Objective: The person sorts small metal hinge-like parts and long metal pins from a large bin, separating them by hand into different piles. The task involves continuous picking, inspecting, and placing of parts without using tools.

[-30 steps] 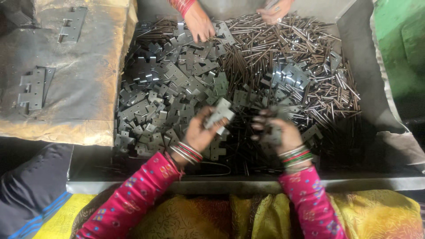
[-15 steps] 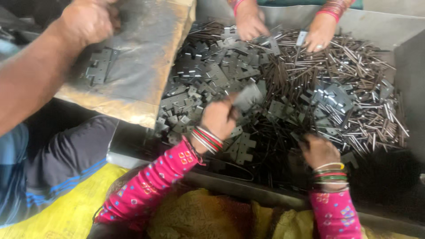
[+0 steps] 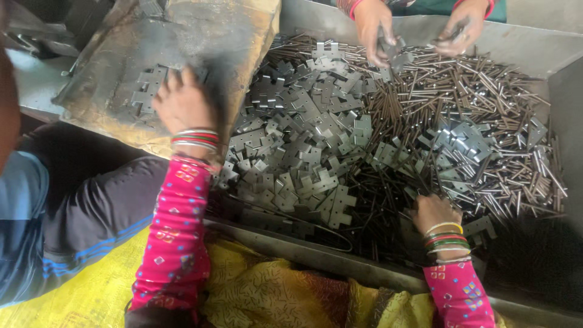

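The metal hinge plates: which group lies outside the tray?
The few hinge plates under the left hand lie on the worn board; the big heap lies inside the tray.

Both sleeves are bright pink with small patterned squares. The left hand (image 3: pixel 182 103) wears red, green and white bangles at the wrist. The right hand (image 3: pixel 432 212) wears yellow, red and green ones.

L hand (image 3: pixel 182 103) on hinge plates (image 3: pixel 146 91); R hand (image 3: pixel 432 212) in pins (image 3: pixel 388 206) (tray).
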